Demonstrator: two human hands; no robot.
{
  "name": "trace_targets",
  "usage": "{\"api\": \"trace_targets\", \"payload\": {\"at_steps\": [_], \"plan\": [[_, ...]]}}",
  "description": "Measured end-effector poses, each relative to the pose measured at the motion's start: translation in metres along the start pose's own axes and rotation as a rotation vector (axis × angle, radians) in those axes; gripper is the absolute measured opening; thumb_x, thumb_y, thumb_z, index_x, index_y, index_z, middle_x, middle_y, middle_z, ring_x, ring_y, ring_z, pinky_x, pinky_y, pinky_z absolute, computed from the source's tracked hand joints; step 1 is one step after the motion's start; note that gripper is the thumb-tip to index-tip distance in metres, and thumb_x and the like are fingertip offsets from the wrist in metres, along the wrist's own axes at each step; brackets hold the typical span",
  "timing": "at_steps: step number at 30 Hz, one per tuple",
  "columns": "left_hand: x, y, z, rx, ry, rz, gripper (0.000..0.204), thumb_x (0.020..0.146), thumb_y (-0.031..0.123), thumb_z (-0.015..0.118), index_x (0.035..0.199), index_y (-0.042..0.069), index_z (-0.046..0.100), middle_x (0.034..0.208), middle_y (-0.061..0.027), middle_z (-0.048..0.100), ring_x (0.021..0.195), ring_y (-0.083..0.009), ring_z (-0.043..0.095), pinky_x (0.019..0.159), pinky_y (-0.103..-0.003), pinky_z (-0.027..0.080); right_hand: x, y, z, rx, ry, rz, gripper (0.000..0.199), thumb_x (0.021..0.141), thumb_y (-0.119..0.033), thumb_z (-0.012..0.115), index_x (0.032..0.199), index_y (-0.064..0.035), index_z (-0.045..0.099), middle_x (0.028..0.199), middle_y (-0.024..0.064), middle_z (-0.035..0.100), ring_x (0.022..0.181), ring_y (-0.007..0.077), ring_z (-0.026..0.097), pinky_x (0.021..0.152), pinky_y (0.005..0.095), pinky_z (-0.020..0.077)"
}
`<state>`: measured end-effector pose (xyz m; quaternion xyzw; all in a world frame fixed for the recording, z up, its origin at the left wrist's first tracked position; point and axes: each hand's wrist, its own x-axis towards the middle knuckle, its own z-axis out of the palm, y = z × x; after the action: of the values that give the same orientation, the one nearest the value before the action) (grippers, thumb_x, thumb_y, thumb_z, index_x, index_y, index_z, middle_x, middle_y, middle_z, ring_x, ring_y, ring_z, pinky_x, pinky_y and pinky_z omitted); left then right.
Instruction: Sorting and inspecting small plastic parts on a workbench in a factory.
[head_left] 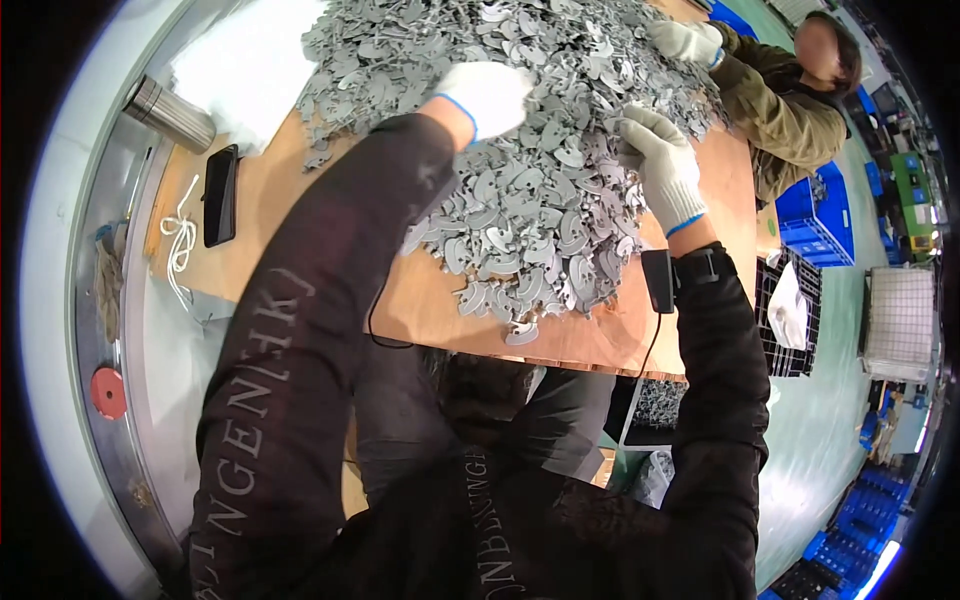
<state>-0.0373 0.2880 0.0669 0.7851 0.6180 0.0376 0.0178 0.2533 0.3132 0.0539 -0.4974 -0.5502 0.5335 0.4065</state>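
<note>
A broad heap of flat, curved grey metal parts (520, 215) covers much of the wooden table (420, 310). My left hand (490, 98), in a white knit glove with a blue cuff edge, rests over the upper middle of the heap. Glare washes out its fingers, so their pose does not show. At the right side of the pile is my right hand (662, 165), gloved the same way. Its fingers are bent with the tips together just above the parts. Whatever sits between those fingertips is too small to make out against the grey pile.
Across the table's right corner, a co-worker's gloved hand (688, 42) reaches to the heap. On the left lie a phone (221, 195), a white cord (178, 240) and a steel flask (170, 113). Blue crates (815, 220) stand right of the table. A cable hangs from my right wrist.
</note>
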Motion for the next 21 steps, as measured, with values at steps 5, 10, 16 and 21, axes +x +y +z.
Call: {"api": "trace_targets", "payload": {"at_steps": [5,10,16,21], "plan": [[-0.042,-0.024,-0.03,-0.499,-0.024,-0.169,0.027,0.104,0.034,0.068,0.109,0.009,0.078,0.093,-0.0078,0.076,0.08,-0.0233,0.075,0.072,-0.04,0.061,-0.027,0.01,-0.024,0.342,-0.134,0.084,0.029,0.107,-0.006,0.068,0.135,-0.0024,0.074,0.107,0.0084,0.079,0.087,0.0189,0.073,0.082,0.0327,0.061],[-0.085,-0.048,-0.023,-1.482,-0.067,-0.427,0.026,0.106,0.035,0.073,0.108,0.008,0.075,0.081,0.0025,0.067,0.064,-0.0072,0.06,0.058,-0.026,0.052,-0.051,0.009,-0.02,0.409,-0.126,0.123,0.031,0.107,-0.006,0.068,0.137,-0.0024,0.073,0.107,0.0084,0.079,0.087,0.0193,0.074,0.082,0.0328,0.062],[-0.134,-0.027,-0.017,-1.758,0.012,-0.529,0.024,0.107,0.03,0.074,0.11,0.006,0.073,0.083,0.0003,0.069,0.062,-0.0091,0.059,0.055,-0.025,0.05,-0.083,-0.003,-0.015,0.092,-0.013,0.143,0.026,0.107,-0.015,0.072,0.129,-0.0021,0.078,0.104,0.0062,0.079,0.083,0.0147,0.072,0.078,0.0308,0.0609],[-0.162,-0.016,-0.006,-2.065,0.013,-0.619,0.02,0.109,0.026,0.071,0.111,0.006,0.072,0.092,-0.0021,0.072,0.067,-0.0097,0.063,0.058,-0.026,0.054,-0.094,0.002,-0.007,-0.215,0.076,0.019,0.028,0.106,-0.025,0.077,0.121,-0.0017,0.082,0.096,0.001,0.076,0.078,0.0078,0.065,0.072,0.0257,0.0552]]}}
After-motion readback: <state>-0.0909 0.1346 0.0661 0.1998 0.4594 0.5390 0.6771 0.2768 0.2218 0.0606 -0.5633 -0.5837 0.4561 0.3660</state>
